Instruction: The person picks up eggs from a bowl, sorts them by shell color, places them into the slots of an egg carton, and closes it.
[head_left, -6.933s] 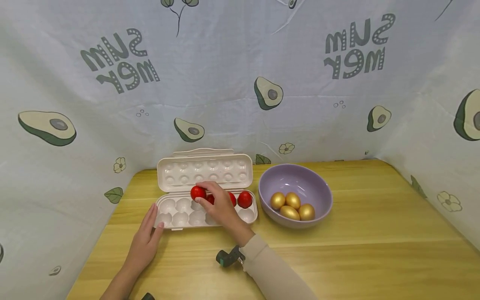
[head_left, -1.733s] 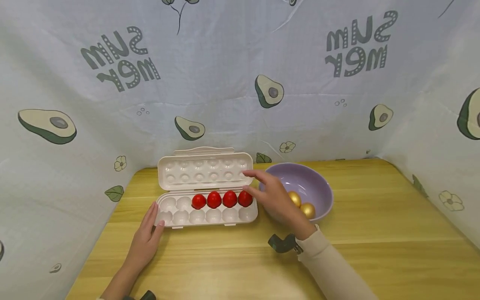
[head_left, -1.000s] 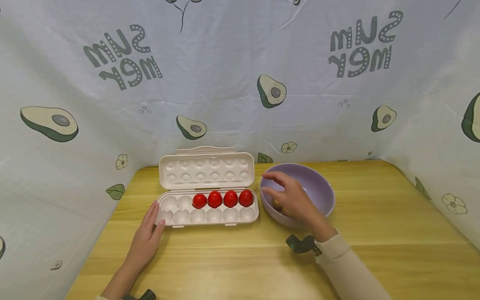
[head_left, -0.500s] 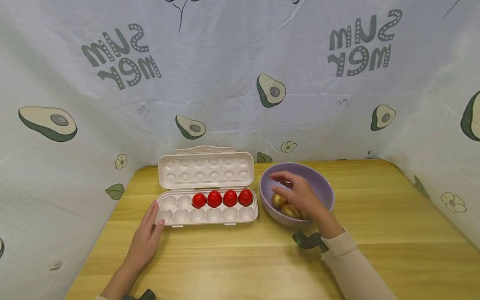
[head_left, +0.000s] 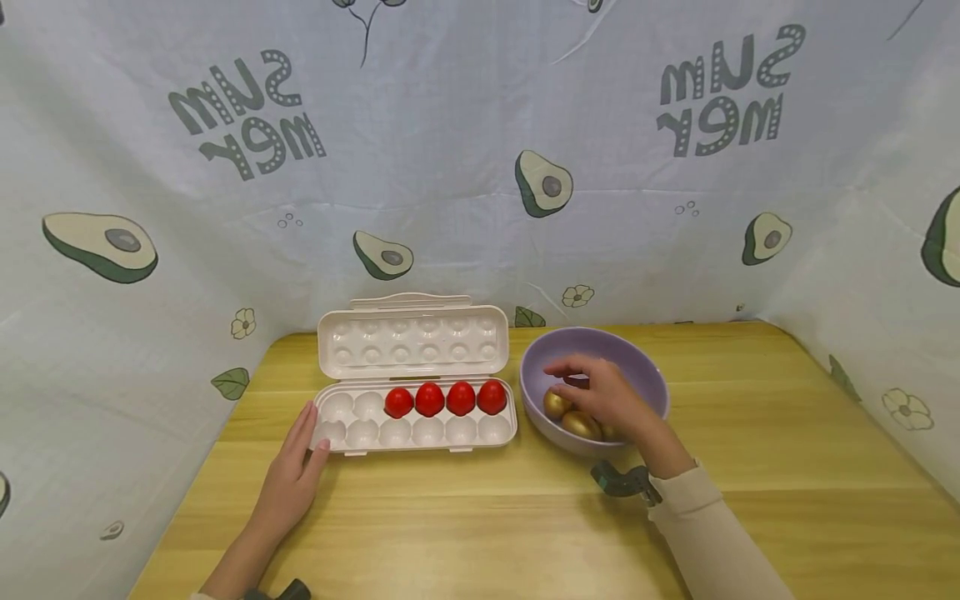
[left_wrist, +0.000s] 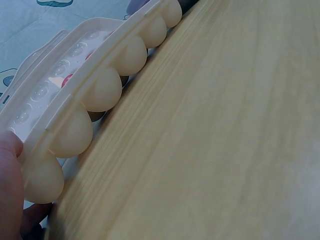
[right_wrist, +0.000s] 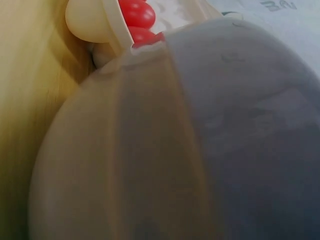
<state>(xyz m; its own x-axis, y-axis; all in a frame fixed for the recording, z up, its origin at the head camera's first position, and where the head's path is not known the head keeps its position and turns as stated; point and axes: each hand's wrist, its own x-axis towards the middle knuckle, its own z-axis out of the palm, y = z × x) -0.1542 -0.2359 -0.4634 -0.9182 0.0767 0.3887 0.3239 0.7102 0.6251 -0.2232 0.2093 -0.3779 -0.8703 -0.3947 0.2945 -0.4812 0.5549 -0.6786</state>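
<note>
The egg carton [head_left: 411,450] lies lengthwise on the wooden table [head_left: 465,542], left of centre in the frame, with its lid [head_left: 413,367] folded back toward the cloth backdrop [head_left: 450,133]. The tray has 2 rows of 6 cups. 4 red eggs [head_left: 430,399] occupy the 4 rightmost cups of the back row.

The left hand [head_left: 291,483], lower left of the frame, rests against the left end of the carton. Its fingers are extended, with the thumb spread apart at the front corner; the left wrist view shows the thumb at the rim.

The purple bowl [head_left: 637,371] stands just beside the carton, right of centre in the frame. At least 3 gold eggs [head_left: 581,424] lie in the lower part of the bowl.

The right hand [head_left: 603,396] is over the bowl, fingers bent, with a gap between fingertips and thumb. It has hold of nothing. The thumb is close to the leftmost gold egg; contact cannot be determined. In the right wrist view, the bowl's outer wall fills most of the frame.
</note>
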